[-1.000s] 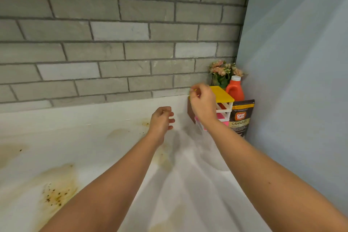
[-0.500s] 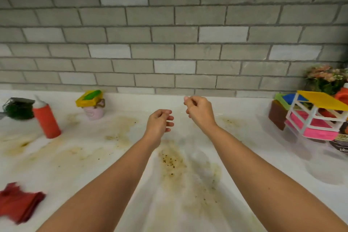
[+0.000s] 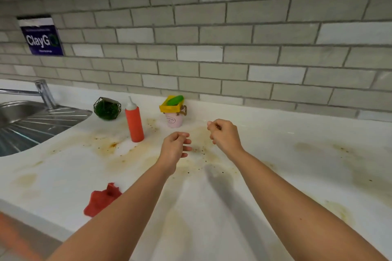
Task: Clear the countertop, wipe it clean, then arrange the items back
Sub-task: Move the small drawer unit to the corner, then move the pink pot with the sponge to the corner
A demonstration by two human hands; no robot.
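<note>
- Loosely curled fingers (image 3: pixel 187 148) on the left hand (image 3: pixel 174 148), holding nothing, hovering above the worktop (image 3: pixel 297 176).
- Curled fingers (image 3: pixel 212 128) on the right hand (image 3: pixel 226 136) too, thumb tip against forefinger; cannot tell whether anything sits in that pinch.
- Both hands in the air and apart, the right a little farther back than the left, bare forearms reaching in from the near edge.
- Under and between the hands: brown stains (image 3: pixel 199 154) with dark specks, spread over the white worktop to both sides.
- Just behind the left hand, near the wall: a pink cup (image 3: pixel 174 120), upright, with a yellow box (image 3: pixel 170 107) on top and something green lying in the box.
- Left of the cup and apart from it: a red bottle (image 3: pixel 134 125) with a white nozzle, upright.
- Farther left, near the bottle: a green ball (image 3: pixel 107 110) inside a dark wire frame.
- Towards the front edge, beside the left forearm: a crumpled red cloth (image 3: pixel 101 199) lying on the worktop.
- Far left: a steel sink (image 3: pixel 27 125) with ribbed drainer, a tap (image 3: pixel 43 91) behind it.
- Behind it all: a grey brick wall (image 3: pixel 233 48), with a blue sign (image 3: pixel 41 37) at upper left.
</note>
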